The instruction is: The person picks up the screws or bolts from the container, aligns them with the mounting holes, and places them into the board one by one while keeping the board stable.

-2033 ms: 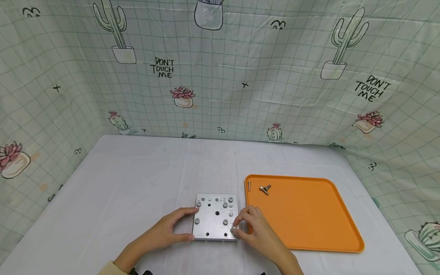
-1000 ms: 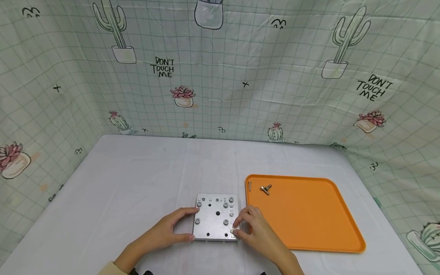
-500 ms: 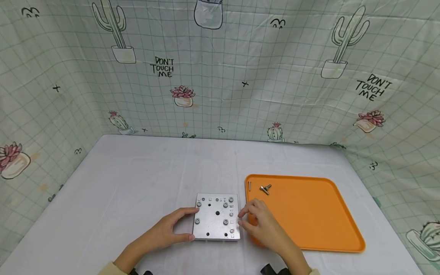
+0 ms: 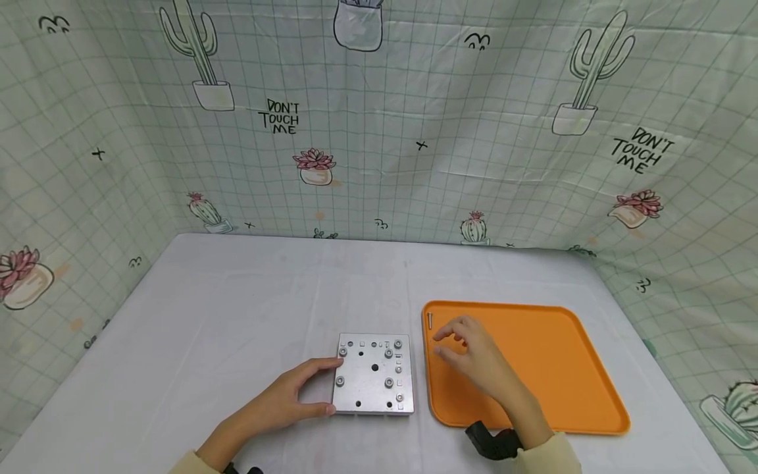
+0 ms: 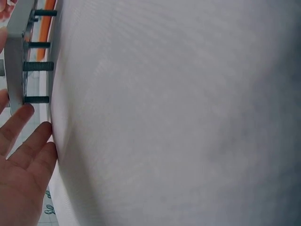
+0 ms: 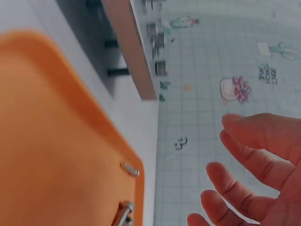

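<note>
A silver metal plate (image 4: 366, 388) with holes lies in front of me. Several socket-head screws (image 4: 388, 382) sit in it, and in the left wrist view their threaded shanks (image 5: 38, 66) stick out below. My left hand (image 4: 290, 395) touches the plate's left side with thumb and forefinger, fingers fairly straight. Over the orange tray (image 4: 533, 368) hovers my right hand (image 4: 474, 352), fingers loosely bent and nothing between them. A small screw (image 4: 429, 320) lies by the tray's left rim. More screws (image 6: 123, 214) show in the right wrist view; in the head view the hand hides them.
White cloth (image 4: 266, 289) covers the table. Behind it hangs a grid-patterned curtain (image 4: 379, 131) with cactus drawings. The tray stands just right of the plate, with a narrow gap between them.
My right hand has let go of the screw at the plate's lower right, which stays seated there, and has moved right and away over the tray. My left hand has not moved.
</note>
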Motion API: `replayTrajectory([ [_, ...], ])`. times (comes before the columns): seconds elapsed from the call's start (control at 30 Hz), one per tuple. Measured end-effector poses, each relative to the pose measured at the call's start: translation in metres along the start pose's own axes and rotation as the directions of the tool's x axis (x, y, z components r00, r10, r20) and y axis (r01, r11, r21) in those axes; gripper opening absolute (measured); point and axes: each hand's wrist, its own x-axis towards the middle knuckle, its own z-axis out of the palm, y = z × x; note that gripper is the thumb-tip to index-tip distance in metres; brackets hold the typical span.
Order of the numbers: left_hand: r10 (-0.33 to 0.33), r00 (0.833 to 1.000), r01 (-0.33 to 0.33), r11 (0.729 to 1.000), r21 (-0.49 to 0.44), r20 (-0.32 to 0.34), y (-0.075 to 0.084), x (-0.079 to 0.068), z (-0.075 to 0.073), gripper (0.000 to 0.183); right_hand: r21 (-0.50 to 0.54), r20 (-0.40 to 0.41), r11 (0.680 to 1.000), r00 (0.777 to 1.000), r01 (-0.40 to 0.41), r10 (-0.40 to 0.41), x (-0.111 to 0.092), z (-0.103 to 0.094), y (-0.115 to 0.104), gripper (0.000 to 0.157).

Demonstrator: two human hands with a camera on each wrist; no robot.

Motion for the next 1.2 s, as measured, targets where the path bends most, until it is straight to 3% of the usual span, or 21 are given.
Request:
replayTrajectory([
  [0.23,-0.009,1.0,0.01,1.0,0.012,-0.006,-0.001,0.001,0.0,0.061,-0.057,0.02,0.997,0.999,-0.047,0.049,0.016,-0.015,0.021,0.02],
  [0.5,-0.015,1.0,0.015,1.0,0.012,-0.006,0.0,-0.002,-0.001,0.062,-0.141,0.083,0.984,0.99,-0.106,0.118,0.036,-0.015,0.037,0.027],
  [0.93,-0.005,1.0,0.005,1.0,0.011,-0.005,0.002,-0.002,-0.002,0.061,-0.223,0.138,0.962,0.972,-0.156,0.189,0.054,-0.005,0.057,0.016],
  [1.2,0.001,1.0,-0.001,1.0,0.003,0.0,0.001,0.0,-0.001,0.061,-0.283,0.086,0.942,0.973,-0.181,0.213,0.055,0.002,0.058,0.016],
])
